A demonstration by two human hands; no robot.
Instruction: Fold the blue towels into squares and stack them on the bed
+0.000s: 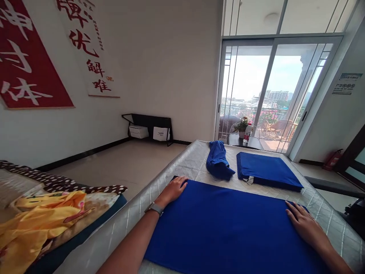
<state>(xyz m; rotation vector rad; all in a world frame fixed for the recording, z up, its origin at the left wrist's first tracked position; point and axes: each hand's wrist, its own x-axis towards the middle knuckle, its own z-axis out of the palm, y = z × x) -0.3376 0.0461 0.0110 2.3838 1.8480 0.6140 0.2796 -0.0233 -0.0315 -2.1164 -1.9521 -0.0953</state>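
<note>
A blue cloth (228,224) lies spread flat on the pale quilted mattress (185,163) in front of me. At its far left corner rests my left hand (173,189), palm down with the fingers stretched out. My right hand (303,220) lies flat on the far right corner, fingers spread and pointing away. Beyond the cloth, to the right, sits a neat stack of folded blue cloths (268,169) with a white tag (250,180) at its near edge. Beside that stack is a crumpled blue cloth (219,160).
To the left is another bed with a yellow patterned cloth (48,220). A low black shelf (149,121) holds white boxes by the wall. Past the mattress stands a dark table (253,143) with a potted plant (242,127) and a bottle (247,134), before sliding glass doors (248,83).
</note>
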